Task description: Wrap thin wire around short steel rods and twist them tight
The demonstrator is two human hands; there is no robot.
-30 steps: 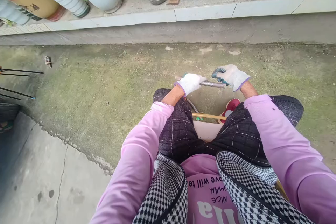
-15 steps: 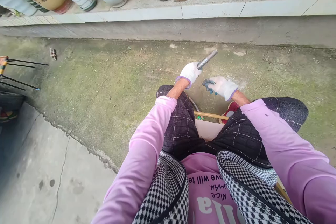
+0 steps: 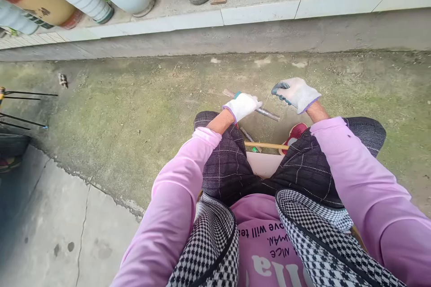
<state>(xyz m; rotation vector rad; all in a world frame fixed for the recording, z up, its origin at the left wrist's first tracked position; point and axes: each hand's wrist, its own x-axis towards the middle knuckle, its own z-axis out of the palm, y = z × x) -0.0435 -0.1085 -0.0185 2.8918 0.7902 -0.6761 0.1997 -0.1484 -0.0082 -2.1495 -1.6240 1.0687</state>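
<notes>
My left hand (image 3: 243, 105), in a white work glove, is closed round a grey metal rod (image 3: 267, 113) that lies nearly level, its right end dipping toward the ground. My right hand (image 3: 296, 93), gloved too with dark blue-grey fingertips, is held just right of the rod's end with its fingers pinched together. A thin pale thread or wire (image 3: 266, 101) seems to run from that pinch down to the rod. Both hands are out past my knees, above mossy concrete ground (image 3: 134, 112).
Between my knees lie a thin wooden stick (image 3: 266, 145), a small metal tool (image 3: 249, 136) and a red shoe (image 3: 296, 132). A raised ledge (image 3: 256, 11) at the back carries several pots and buckets. Thin dark rods (image 3: 23, 119) stick in from the left.
The rod pointed up and to the right half a second ago; now it lies nearly level again. My right hand has risen and moved right, away from the rod's end.
</notes>
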